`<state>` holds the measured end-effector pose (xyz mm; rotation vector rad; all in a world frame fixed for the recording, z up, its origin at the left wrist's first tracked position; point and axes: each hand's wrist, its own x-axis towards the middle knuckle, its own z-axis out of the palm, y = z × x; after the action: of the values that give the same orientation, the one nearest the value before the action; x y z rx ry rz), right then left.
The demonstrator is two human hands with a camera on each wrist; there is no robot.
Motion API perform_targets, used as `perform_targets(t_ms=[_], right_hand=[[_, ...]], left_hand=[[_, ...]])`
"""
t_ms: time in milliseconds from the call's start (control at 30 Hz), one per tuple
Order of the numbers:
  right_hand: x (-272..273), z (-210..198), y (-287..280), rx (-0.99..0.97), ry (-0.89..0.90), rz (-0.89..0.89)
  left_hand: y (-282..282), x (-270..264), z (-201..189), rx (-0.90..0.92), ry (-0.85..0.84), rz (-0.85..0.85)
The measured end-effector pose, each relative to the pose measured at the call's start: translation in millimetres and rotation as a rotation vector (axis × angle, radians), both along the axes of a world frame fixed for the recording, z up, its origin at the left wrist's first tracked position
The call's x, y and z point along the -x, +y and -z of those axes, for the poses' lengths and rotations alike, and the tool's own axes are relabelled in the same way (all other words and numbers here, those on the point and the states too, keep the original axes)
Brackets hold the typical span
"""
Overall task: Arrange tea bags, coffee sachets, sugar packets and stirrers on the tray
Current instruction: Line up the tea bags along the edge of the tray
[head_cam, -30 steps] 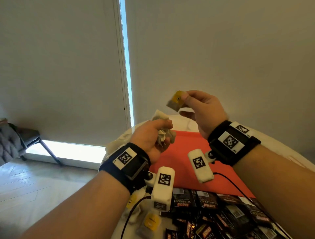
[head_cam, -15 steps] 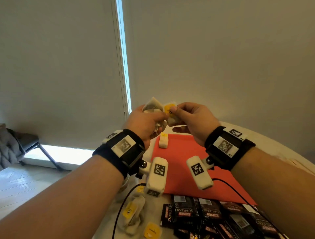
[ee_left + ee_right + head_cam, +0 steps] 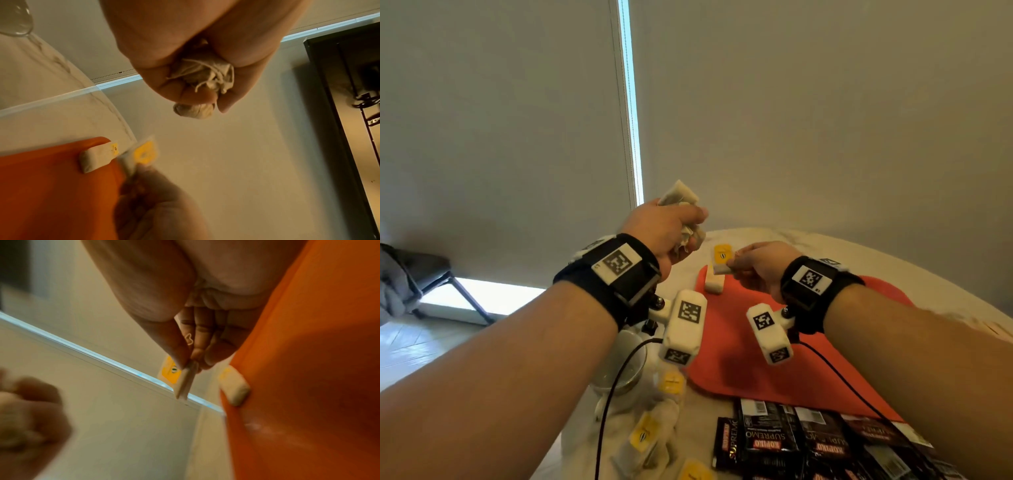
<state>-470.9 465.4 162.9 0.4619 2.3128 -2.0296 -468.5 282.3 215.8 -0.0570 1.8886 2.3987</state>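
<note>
An orange tray point(image 3: 756, 342) lies on the round marble table point(image 3: 893, 263). One tea bag point(image 3: 714, 284) lies at the tray's far left corner, seen too as the tea bag point(image 3: 94, 158) and the tea bag point(image 3: 234, 387). My right hand point(image 3: 753, 263) pinches a tea bag with a yellow tag point(image 3: 722, 255) just above that corner; the tag point(image 3: 144, 153) and the bag's edge point(image 3: 185, 384) show in the wrist views. My left hand point(image 3: 671, 229) is raised left of it, gripping a bunch of tea bags point(image 3: 202, 78) with tangled strings.
Several black coffee sachets point(image 3: 808, 442) lie in front of the tray's near edge. Loose tea bags with yellow tags point(image 3: 650, 431) sit at the near left beside a glass point(image 3: 623, 366). A chair point(image 3: 421, 274) stands on the floor to the left.
My right hand pulled one tea bag away from the left hand's bunch and lowered it to the tray's far left corner. The left hand stayed raised with its bunch.
</note>
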Motion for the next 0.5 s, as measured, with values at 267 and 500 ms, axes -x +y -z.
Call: perform_targets(t_ms=[267,500], right_hand=[[32,42,-5,-0.282,-0.212,-0.010],[37,47,-14,-0.196,-0.259,-0.002]], left_hand=[[-7,7,4,-0.006,-0.037,0.031],[-13,14,4,0.004,-0.033,0.031]])
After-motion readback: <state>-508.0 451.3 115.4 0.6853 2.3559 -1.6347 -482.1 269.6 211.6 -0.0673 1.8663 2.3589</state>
